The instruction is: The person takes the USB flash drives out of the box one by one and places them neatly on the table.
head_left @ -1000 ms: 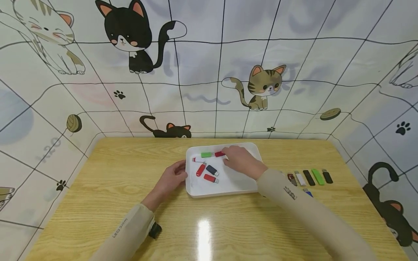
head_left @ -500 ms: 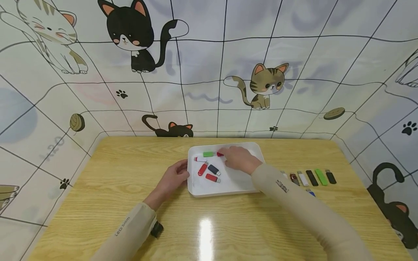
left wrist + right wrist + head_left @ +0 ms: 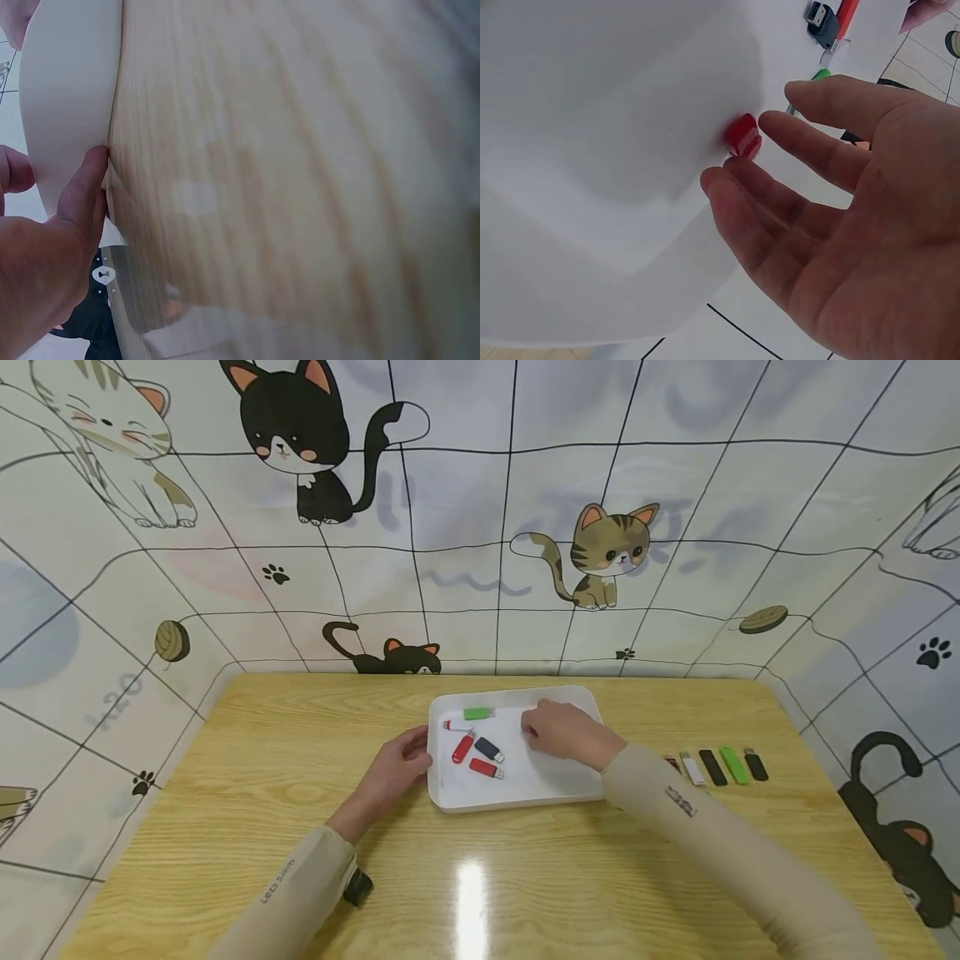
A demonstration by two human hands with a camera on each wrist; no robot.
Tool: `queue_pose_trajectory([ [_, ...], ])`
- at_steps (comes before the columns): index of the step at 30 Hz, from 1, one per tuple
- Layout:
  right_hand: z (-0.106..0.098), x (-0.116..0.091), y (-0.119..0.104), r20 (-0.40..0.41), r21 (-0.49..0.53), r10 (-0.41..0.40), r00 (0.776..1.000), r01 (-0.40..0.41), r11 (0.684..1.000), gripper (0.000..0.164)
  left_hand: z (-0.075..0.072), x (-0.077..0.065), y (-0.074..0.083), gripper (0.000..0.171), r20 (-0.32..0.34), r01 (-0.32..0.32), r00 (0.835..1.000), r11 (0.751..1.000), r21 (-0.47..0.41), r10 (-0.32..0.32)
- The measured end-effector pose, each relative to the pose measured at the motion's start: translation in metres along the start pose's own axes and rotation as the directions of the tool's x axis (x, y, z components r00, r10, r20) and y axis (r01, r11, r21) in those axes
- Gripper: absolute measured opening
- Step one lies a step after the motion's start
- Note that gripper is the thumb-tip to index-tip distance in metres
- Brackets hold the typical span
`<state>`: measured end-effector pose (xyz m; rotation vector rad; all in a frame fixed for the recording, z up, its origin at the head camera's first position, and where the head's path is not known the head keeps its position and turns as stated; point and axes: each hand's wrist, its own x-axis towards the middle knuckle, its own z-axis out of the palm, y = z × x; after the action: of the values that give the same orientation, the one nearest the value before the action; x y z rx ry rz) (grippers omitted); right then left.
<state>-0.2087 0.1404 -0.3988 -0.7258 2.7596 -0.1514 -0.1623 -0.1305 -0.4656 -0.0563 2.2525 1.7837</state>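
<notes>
The white tray (image 3: 555, 781) stands on the table with several USB sticks in it. At its left edge my left hand (image 3: 397, 763) holds the wall, one digit outside against it and another at the rim, as the left wrist view shows. Over the tray's right half, my right hand (image 3: 566, 731) has curled fingers. A red USB stick (image 3: 744, 136) is held at its fingertips; the hand hides that stick in the head view. To the left lie a green stick (image 3: 476, 713), a white-and-red one (image 3: 456, 725), a dark blue one (image 3: 488, 749) and two red ones, one in front (image 3: 486, 768).
On the wooden table (image 3: 300, 718), right of the tray, a row of USB sticks includes a white one (image 3: 692, 769), a black one (image 3: 713, 767) and a green one (image 3: 733, 765). My right sleeve (image 3: 705, 810) hides part of that area. A cat-print cloth (image 3: 465, 510) backs the table.
My right hand has drawn a red USB stick rightward, away from beside the green one, and its fingers now cover it in the head view. The left hand stays at the tray edge.
</notes>
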Motion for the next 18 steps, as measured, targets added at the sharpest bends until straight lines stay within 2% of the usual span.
queue_pose_trajectory([
  [5, 0.0, 0.005, 0.004, -0.053, 0.03, 0.054, 0.997, -0.053, 0.998, 0.011, 0.0, -0.001, 0.0, 0.058, -0.004, 0.003, 1.0, 1.0, 0.013, -0.003],
  [10, 0.002, 0.018, 0.007, -0.036, 0.033, 0.131, 0.991, -0.129, 0.991, 0.017, 0.0, 0.0, -0.001, 0.059, -0.01, 0.01, 1.0, 1.0, 0.029, -0.009],
  [18, 0.006, 0.03, 0.008, -0.034, 0.046, 0.145, 0.989, -0.143, 0.989, 0.021, 0.0, 0.001, -0.001, 0.059, -0.012, 0.011, 1.0, 0.999, 0.035, -0.011],
])
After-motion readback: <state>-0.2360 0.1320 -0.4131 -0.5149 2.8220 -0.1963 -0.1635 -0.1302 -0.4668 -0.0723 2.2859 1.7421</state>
